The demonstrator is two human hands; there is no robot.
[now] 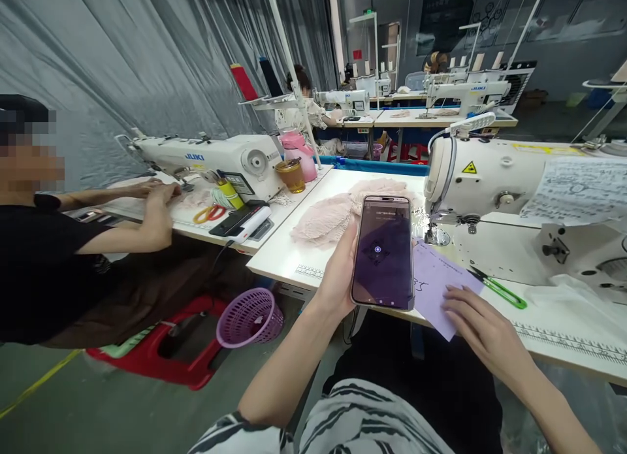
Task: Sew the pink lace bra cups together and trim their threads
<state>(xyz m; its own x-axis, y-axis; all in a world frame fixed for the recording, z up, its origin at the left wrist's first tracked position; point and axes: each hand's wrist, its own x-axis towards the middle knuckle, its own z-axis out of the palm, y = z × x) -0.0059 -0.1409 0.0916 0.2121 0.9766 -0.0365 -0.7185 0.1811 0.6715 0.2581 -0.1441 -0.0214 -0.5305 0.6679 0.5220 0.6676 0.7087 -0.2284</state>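
My left hand (339, 271) grips a smartphone (383, 251) upright over the front edge of my white sewing table (294, 245); its dark screen shows a small round icon. My right hand (482, 323) rests with its fingers spread on a lilac paper slip (434, 281) lying at the table's edge. Just beyond the slip lie green thread snips (499, 289). Behind the phone sits a pile of pale pink fabric (333, 212). To the right stands a white sewing machine (494, 176).
A co-worker in black on the left has both hands (157, 196) at a Juki sewing machine (206, 157). A purple basket (247, 317) and a red stool (166, 359) stand on the floor. More machines and people fill the back.
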